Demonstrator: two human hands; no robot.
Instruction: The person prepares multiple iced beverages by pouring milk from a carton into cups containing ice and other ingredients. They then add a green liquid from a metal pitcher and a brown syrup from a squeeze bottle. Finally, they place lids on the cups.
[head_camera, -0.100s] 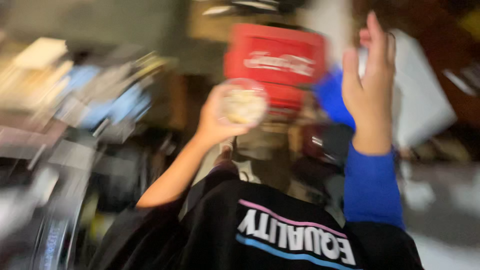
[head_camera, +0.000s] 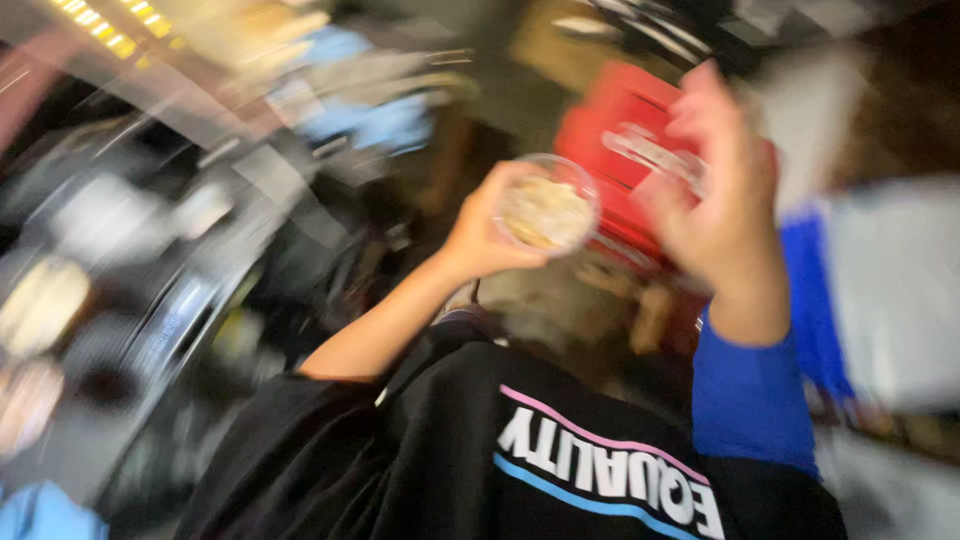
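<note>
My left hand (head_camera: 490, 225) is raised in front of me, fingers curled around a small clear round container (head_camera: 547, 212) of pale food, gripping its near-left edge. My right hand (head_camera: 715, 190), in a blue sleeve (head_camera: 750, 395), hangs just right of it with fingers loosely together, holding nothing. Beyond both sits a blurred red crate (head_camera: 615, 125).

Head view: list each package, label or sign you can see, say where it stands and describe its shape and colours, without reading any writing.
Red crate: upper middle, behind both hands; boxy, red, a pale label band on its side.
Clear round cup: centre, held in the left hand; holds something pale and crumbly.
White and blue package: right edge, beside the right hand; flat, blurred.
Black shirt: bottom; pale print between pink and blue stripes.
</note>
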